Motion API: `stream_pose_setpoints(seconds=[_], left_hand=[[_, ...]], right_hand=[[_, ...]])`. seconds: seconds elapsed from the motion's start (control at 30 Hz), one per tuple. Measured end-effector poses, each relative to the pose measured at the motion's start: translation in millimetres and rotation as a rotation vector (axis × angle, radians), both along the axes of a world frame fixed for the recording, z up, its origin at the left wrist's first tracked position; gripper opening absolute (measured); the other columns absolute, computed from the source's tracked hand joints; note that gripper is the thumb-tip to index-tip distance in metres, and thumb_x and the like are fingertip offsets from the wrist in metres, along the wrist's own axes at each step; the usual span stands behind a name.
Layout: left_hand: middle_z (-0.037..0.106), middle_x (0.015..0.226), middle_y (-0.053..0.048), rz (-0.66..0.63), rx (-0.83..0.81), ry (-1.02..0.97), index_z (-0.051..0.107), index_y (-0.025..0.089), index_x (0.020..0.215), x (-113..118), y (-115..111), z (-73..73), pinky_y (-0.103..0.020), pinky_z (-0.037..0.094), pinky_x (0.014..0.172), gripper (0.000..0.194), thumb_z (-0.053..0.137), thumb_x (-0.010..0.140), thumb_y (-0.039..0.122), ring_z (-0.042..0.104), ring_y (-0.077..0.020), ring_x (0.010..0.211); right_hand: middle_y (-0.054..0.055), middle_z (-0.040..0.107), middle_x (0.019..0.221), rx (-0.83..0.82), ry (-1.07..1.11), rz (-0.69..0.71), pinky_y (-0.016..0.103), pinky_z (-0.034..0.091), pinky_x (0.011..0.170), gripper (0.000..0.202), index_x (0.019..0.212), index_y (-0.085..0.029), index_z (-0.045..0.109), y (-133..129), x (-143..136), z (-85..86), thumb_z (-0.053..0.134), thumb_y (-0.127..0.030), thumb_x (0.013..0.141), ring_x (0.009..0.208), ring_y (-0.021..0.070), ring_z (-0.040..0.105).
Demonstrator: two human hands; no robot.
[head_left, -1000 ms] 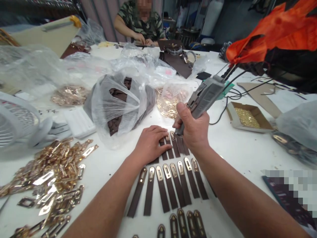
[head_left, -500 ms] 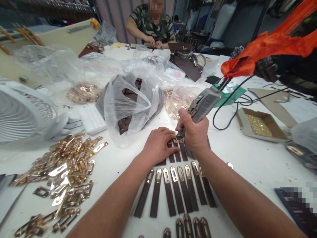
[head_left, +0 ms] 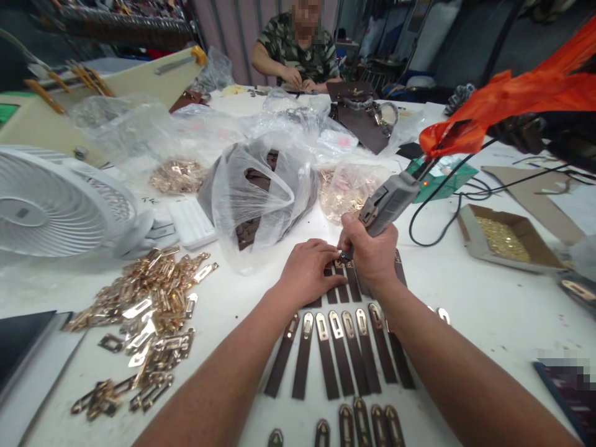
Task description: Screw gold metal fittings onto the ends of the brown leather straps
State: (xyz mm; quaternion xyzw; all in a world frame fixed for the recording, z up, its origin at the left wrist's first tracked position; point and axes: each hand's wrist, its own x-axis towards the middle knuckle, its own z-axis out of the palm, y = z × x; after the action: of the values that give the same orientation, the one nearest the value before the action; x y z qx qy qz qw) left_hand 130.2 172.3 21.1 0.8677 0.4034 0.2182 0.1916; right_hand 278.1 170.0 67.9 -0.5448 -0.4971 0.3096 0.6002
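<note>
My right hand [head_left: 372, 254] is wrapped round a grey electric screwdriver [head_left: 391, 202], which tilts down to the left. Its tip meets the gold metal end of a dark brown strap [head_left: 342, 293] in the far row. Beside the tip lies my left hand [head_left: 305, 270], palm down over the straps, fingers stretched out and thumb apart. The fingertips and the exact contact are partly hidden. Nearer to me runs a second row of brown straps with gold slotted end plates [head_left: 336, 326]. More such straps [head_left: 361, 422] lie at the bottom edge.
Loose gold plates [head_left: 153, 304] are heaped on the left, near a white fan [head_left: 56, 205]. A plastic bag [head_left: 261, 205] of brown pieces stands ahead. Right are a cardboard tray [head_left: 507, 242] of small gold parts and a black cable [head_left: 419, 243]. Across the table sits another person [head_left: 298, 56].
The whole view has shifted, so most things appear farther right. Both hands and the screwdriver stay at nearly the same spot on the straps.
</note>
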Motion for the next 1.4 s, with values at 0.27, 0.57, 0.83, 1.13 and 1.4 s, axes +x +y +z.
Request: stream_pose_setpoints(seconds=[0.27, 0.57, 0.83, 1.13, 1.4], left_hand=[[0.077, 0.133, -0.001, -0.003, -0.024, -0.022, 0.079, 0.024, 0.118, 0, -3, -2.7, -0.045, 0.048, 0.114, 0.045, 0.089, 0.084, 0.052, 0.063, -0.0291, 0.13], [0.075, 0.135, -0.005, -0.008, -0.02, 0.039, 0.079, 0.024, 0.117, 1, -4, 1.0, -0.046, 0.048, 0.112, 0.042, 0.085, 0.087, 0.053, 0.061, -0.0306, 0.134], [0.075, 0.138, -0.002, -0.002, -0.022, 0.032, 0.078, 0.025, 0.125, 1, -1, 2.7, -0.046, 0.047, 0.115, 0.048, 0.087, 0.086, 0.051, 0.061, -0.0288, 0.134], [0.073, 0.141, -0.006, -0.03, 0.065, 0.01, 0.077, 0.025, 0.124, 5, 10, -2.3, -0.052, 0.047, 0.115, 0.043, 0.088, 0.086, 0.044, 0.062, -0.0302, 0.132], [0.073, 0.141, -0.007, -0.17, 0.136, -0.051, 0.076, 0.022, 0.129, 10, 9, -5.8, -0.051, 0.048, 0.116, 0.04, 0.079, 0.095, 0.042, 0.065, -0.0283, 0.131]], right_hand=[[-0.002, 0.053, 0.054, 0.026, 0.008, 0.027, 0.026, 0.044, 0.052, 0.036, 0.062, -0.021, 0.051, 1, -2, -6.1, 0.073, -0.038, 0.085, 0.051, 0.0131, 0.05], [-0.001, 0.055, 0.053, -0.022, -0.075, 0.051, 0.028, 0.044, 0.053, 0.039, 0.06, -0.02, 0.054, -1, -5, 0.4, 0.077, -0.041, 0.084, 0.051, 0.0143, 0.052], [-0.003, 0.054, 0.056, 0.168, 0.324, 0.067, 0.03, 0.048, 0.053, 0.047, 0.074, -0.021, 0.058, -34, 26, 22.6, 0.089, -0.055, 0.081, 0.05, 0.0146, 0.053], [-0.005, 0.052, 0.06, 0.017, 0.474, 0.111, 0.028, 0.045, 0.051, 0.035, 0.087, -0.023, 0.062, -132, 71, 21.3, 0.085, -0.049, 0.089, 0.048, 0.0121, 0.048], [-0.005, 0.053, 0.059, 0.017, 0.444, 0.092, 0.03, 0.045, 0.05, 0.035, 0.088, -0.022, 0.062, -143, 82, 4.2, 0.084, -0.049, 0.09, 0.048, 0.0133, 0.048]])
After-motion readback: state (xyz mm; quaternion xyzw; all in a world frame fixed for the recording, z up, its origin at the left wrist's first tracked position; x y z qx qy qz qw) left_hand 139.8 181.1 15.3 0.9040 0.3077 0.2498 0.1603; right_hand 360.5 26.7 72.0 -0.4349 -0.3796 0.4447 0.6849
